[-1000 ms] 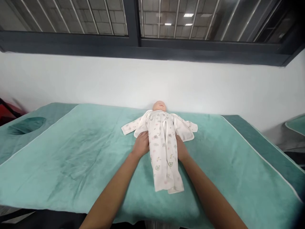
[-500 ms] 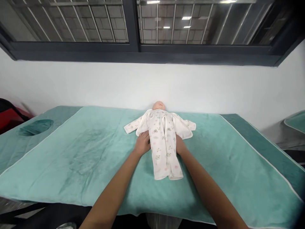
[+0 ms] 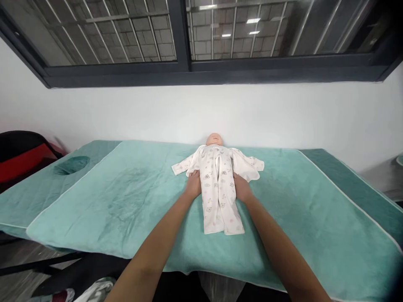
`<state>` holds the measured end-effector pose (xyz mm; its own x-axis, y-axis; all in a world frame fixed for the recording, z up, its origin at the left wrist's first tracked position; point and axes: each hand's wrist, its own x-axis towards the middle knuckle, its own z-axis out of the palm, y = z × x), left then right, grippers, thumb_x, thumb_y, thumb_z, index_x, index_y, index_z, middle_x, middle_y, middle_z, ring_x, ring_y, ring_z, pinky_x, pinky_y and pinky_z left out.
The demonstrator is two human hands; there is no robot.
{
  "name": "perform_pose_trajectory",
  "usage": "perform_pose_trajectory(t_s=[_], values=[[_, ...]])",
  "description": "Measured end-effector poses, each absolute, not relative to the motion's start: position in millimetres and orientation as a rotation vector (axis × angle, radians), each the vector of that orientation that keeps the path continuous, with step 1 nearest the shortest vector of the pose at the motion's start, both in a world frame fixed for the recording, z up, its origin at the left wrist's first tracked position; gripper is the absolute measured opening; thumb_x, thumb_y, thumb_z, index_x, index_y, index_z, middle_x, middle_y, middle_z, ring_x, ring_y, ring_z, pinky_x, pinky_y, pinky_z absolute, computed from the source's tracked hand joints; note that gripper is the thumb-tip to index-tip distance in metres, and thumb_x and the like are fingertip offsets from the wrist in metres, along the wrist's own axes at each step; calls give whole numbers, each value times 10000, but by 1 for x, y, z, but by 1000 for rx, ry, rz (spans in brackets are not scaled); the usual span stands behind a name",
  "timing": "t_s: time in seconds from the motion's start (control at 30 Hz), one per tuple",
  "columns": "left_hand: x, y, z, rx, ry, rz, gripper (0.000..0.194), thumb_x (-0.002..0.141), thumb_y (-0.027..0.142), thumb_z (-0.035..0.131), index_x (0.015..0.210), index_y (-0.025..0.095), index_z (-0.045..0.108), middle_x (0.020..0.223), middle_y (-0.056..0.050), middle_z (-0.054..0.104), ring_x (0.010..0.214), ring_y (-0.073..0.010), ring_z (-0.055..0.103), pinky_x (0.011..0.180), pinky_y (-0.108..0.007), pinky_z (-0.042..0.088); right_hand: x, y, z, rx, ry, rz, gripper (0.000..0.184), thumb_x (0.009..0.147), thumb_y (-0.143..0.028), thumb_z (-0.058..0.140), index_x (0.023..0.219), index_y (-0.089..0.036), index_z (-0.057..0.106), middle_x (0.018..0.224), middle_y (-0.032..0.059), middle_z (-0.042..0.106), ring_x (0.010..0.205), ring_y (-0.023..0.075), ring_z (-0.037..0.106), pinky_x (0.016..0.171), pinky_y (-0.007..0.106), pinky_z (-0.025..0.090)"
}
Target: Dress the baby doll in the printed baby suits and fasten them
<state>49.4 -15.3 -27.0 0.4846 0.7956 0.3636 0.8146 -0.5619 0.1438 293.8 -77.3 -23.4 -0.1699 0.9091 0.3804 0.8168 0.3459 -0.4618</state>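
A baby doll [image 3: 214, 139] lies face up on a teal towel [image 3: 126, 197], head toward the wall. It wears a white printed romper [image 3: 218, 193] with both sleeves spread sideways. My left hand [image 3: 194, 183] rests against the doll's left flank, fingers curled around the torso. My right hand [image 3: 241, 186] presses the opposite flank the same way. Both hands grip the doll's body between them.
The towel covers a padded table with a face hole [image 3: 71, 164] at the left end. A white wall and dark window frame [image 3: 201, 71] stand behind. A red and black object [image 3: 22, 155] sits at far left. Cloth lies on the floor [image 3: 91, 291].
The view has shifted back and to the left, so the doll looks smaller. My hands have slid slightly up the doll's sides, still holding it.
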Motion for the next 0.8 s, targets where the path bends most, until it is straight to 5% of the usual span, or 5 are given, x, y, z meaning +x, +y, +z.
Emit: perform_pose_trajectory(t_s=[0.23, 0.47, 0.63, 0.8], values=[[49, -27, -23, -2634, -1409, -703, 190, 906, 200, 508, 969, 167, 684, 1013, -152, 629, 1003, -303, 523, 817, -422, 415, 295, -84, -23, -1395, -2059, 198, 261, 841, -158, 545, 995, -238, 740, 1133, 61, 659, 1009, 228, 607, 846, 302, 483], [37, -35, -28, -2573, -1411, -824, 222, 925, 177, 451, 845, 174, 659, 950, -116, 609, 933, -254, 509, 816, -382, 420, 295, -89, -30, -1576, -1974, 80, 202, 850, -123, 495, 769, -170, 674, 923, 70, 600, 834, 183, 556, 698, 265, 415], [34, -32, -32, -2613, -1376, -797, 263, 893, 168, 476, 682, 184, 633, 790, -84, 595, 825, -230, 509, 749, -376, 402, 299, -88, -32, -1470, -1925, 185, 239, 815, -96, 474, 685, -174, 659, 866, 65, 584, 861, 196, 555, 709, 281, 413], [34, -32, -31, -2655, -1342, -781, 263, 865, 157, 483, 647, 185, 629, 869, -97, 620, 904, -239, 519, 778, -392, 397, 305, -86, -32, -1367, -1869, 299, 283, 768, -54, 465, 638, -206, 666, 820, 55, 591, 850, 204, 535, 722, 299, 421]])
